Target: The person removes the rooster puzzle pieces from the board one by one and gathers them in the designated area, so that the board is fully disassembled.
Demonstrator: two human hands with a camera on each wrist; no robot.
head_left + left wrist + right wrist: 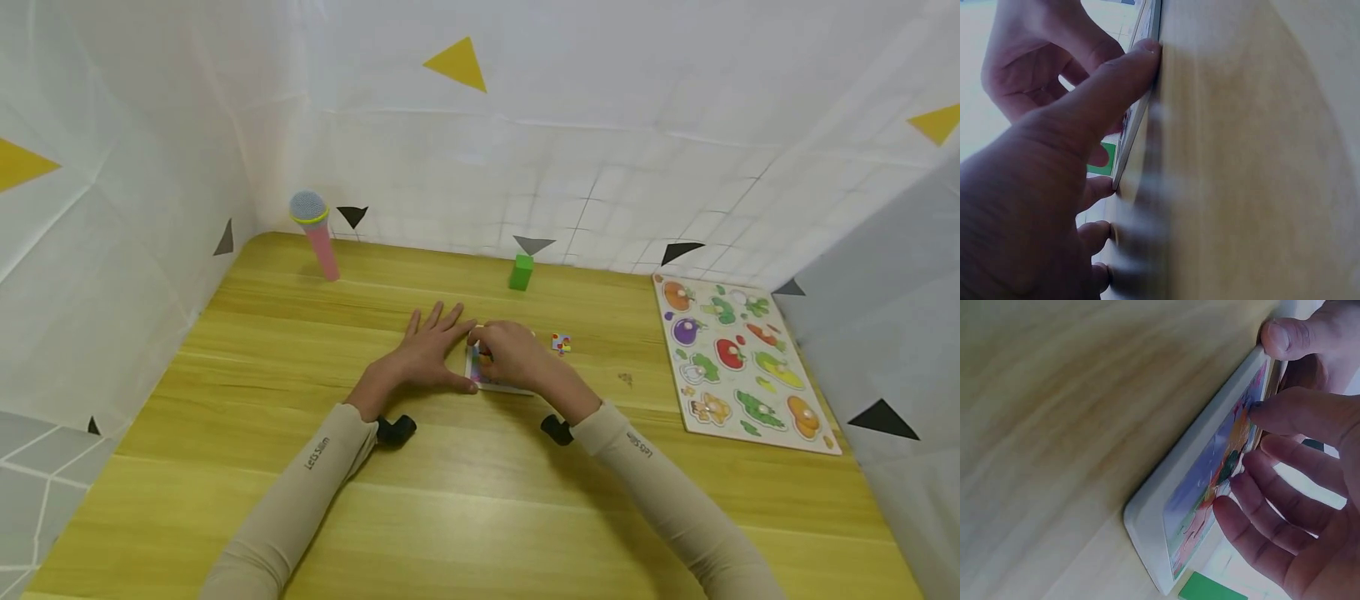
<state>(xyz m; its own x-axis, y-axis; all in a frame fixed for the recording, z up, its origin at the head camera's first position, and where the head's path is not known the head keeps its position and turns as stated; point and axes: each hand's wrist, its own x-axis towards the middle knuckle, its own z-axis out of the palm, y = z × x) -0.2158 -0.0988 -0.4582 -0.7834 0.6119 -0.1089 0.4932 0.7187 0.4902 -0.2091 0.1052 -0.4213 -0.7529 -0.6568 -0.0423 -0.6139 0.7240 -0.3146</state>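
Observation:
A small jigsaw puzzle in a white frame (1154, 509), with a colourful picture, lies flat on the table under both hands. My left hand (427, 354) lies spread beside its left edge, its thumb touching the near corner and its index finger the far one. Over the picture, my right hand (517, 357) curls, its thumb and fingertips pinching a puzzle piece at the picture's surface; the fingers hide most of that piece. Just right of the frame lies a loose puzzle piece (561, 343), coloured red, yellow and blue.
A green block (521, 272) stands behind the puzzle. At the back left is a pink toy microphone (321, 242) with a grey head. A wooden vegetable peg board (742, 367) lies on the right. White sheeting (450, 167) encloses the table's back and sides.

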